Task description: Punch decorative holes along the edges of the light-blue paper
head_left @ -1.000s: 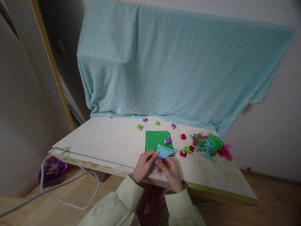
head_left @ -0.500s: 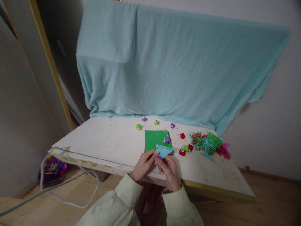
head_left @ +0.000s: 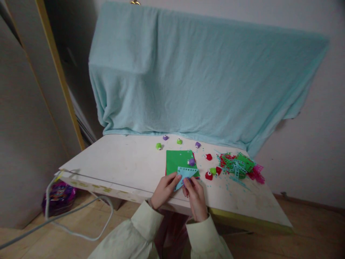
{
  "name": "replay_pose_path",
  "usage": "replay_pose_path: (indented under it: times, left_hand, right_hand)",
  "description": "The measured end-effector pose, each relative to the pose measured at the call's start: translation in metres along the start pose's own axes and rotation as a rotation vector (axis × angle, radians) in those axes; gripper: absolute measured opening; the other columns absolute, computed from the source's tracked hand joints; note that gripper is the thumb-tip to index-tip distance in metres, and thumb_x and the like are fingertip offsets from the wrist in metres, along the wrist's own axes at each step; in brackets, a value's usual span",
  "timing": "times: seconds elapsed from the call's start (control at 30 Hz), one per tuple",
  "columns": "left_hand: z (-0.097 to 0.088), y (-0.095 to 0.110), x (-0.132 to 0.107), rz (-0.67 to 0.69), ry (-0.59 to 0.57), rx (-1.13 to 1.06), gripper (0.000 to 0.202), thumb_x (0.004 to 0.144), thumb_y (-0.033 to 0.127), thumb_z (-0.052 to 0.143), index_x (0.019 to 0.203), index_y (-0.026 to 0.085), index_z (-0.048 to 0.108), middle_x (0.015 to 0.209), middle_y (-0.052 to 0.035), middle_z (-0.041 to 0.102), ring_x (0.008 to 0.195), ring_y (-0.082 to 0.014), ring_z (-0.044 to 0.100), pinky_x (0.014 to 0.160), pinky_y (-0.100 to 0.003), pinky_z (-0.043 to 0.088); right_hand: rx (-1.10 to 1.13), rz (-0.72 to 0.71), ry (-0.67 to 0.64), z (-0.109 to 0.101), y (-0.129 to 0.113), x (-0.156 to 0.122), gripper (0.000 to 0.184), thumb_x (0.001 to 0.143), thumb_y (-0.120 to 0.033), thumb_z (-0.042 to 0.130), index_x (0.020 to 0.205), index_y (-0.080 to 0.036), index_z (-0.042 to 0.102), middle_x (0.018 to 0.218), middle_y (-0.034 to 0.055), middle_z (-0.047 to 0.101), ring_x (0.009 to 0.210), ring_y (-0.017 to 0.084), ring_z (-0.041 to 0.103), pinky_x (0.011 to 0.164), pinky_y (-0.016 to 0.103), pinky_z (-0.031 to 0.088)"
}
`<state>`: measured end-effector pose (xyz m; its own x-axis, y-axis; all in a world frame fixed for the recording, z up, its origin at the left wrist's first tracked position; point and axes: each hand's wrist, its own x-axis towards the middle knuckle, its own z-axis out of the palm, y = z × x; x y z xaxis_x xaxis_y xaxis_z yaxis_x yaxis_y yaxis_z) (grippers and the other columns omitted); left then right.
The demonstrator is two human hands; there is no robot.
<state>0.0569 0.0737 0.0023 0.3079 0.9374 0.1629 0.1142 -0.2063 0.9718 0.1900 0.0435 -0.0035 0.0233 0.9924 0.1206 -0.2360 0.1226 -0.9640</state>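
Observation:
Between my left hand (head_left: 165, 189) and my right hand is a light blue paper (head_left: 184, 173), folded to a triangle, with a row of punched holes along its top edge. My left thumb and fingers pinch its left side. My right hand (head_left: 196, 198) is closed at the paper's lower right edge around a small purple hole punch (head_left: 185, 181), mostly hidden by the thumb. Just beyond the hands lies a stack of square sheets, green (head_left: 176, 160) on top with red below. Another purple hole punch (head_left: 191, 162) rests on the stack's right side.
Green (head_left: 159, 146), purple (head_left: 197, 145) and red (head_left: 208, 157) hole punches with white eyes sit about the white table (head_left: 121, 158). At right is a heap of perforated paper scraps (head_left: 237, 165) amid blue confetti. A light blue cloth (head_left: 202, 79) hangs behind. A grey cable (head_left: 107, 216) loops at left.
The blue paper has shifted slightly left and lower in my left hand. My right thumb and the purple hole punch have moved a little to the right along the paper.

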Motion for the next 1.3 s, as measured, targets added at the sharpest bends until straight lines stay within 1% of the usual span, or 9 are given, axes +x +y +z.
replay_pose_path:
  times: [0.2,0.47,0.63,0.73,0.83,0.9,1.07,1.3]
  left_hand:
    - [0.0,0.003,0.0,0.015,-0.039,0.003,0.037,0.09,0.045,0.042,0.07,0.014,0.052,0.067,0.0012,0.047,0.067,-0.0126,0.041,0.061,-0.022,0.034]
    - [0.0,0.002,0.001,0.018,-0.065,-0.02,0.036,0.09,0.043,0.043,0.073,0.013,0.055,0.069,0.0006,0.05,0.067,-0.0126,0.043,0.062,-0.022,0.034]
    - [0.0,0.001,0.0,-0.008,-0.109,-0.058,0.038,0.089,0.044,0.044,0.07,0.013,0.054,0.066,0.0008,0.047,0.064,-0.0118,0.04,0.058,-0.022,0.033]
    - [0.0,0.003,0.0,-0.013,-0.115,-0.081,0.04,0.089,0.045,0.043,0.07,0.013,0.056,0.065,0.0,0.049,0.064,-0.0127,0.042,0.059,-0.022,0.034]
    - [0.001,0.002,0.001,-0.01,-0.101,-0.089,0.042,0.089,0.047,0.043,0.07,0.013,0.057,0.066,-0.0003,0.051,0.065,-0.0134,0.044,0.06,-0.023,0.035]
    - [0.001,-0.001,0.002,-0.013,-0.076,-0.081,0.043,0.088,0.048,0.043,0.069,0.013,0.057,0.065,-0.0005,0.052,0.065,-0.0136,0.045,0.06,-0.022,0.036]
    - [0.001,-0.009,0.003,-0.007,-0.029,-0.038,0.041,0.088,0.047,0.044,0.072,0.013,0.059,0.066,-0.0004,0.055,0.065,-0.0133,0.046,0.06,-0.022,0.036]
    - [0.0,-0.01,0.001,-0.024,-0.04,-0.042,0.043,0.09,0.048,0.04,0.074,0.013,0.059,0.068,-0.0009,0.055,0.065,-0.0134,0.047,0.06,-0.023,0.036]
  right_hand:
    - [0.07,0.031,0.027,0.001,-0.001,0.0,0.026,0.09,-0.042,0.06,0.088,-0.016,0.055,0.067,-0.0024,0.039,0.053,0.009,0.027,0.048,0.023,0.024]
    - [0.1,0.039,-0.039,-0.002,-0.001,0.001,0.025,0.092,-0.039,0.057,0.086,-0.015,0.054,0.067,-0.0024,0.038,0.052,0.009,0.026,0.046,0.023,0.02]
    - [0.123,0.017,0.038,-0.002,0.003,-0.001,0.023,0.089,-0.035,0.062,0.08,-0.016,0.053,0.066,-0.0028,0.037,0.054,0.009,0.026,0.047,0.023,0.021]
    - [0.099,0.008,0.054,-0.001,0.003,-0.002,0.023,0.088,-0.036,0.063,0.082,-0.015,0.057,0.067,-0.0018,0.039,0.054,0.009,0.028,0.047,0.022,0.021]
    - [0.03,0.015,0.016,-0.001,0.002,-0.001,0.025,0.088,-0.039,0.063,0.086,-0.014,0.06,0.069,-0.0004,0.043,0.055,0.01,0.032,0.047,0.022,0.022]
    - [-0.008,0.028,-0.026,-0.002,0.001,0.0,0.026,0.088,-0.041,0.063,0.088,-0.015,0.06,0.067,-0.0009,0.043,0.055,0.01,0.033,0.046,0.022,0.023]
    - [-0.058,0.045,-0.1,-0.004,0.002,0.001,0.028,0.089,-0.043,0.061,0.091,-0.015,0.056,0.063,-0.0032,0.038,0.052,0.009,0.03,0.044,0.021,0.02]
    - [-0.053,0.025,-0.139,-0.002,-0.001,-0.001,0.024,0.094,-0.04,0.055,0.092,-0.016,0.053,0.062,-0.0048,0.033,0.053,0.009,0.027,0.046,0.022,0.019]
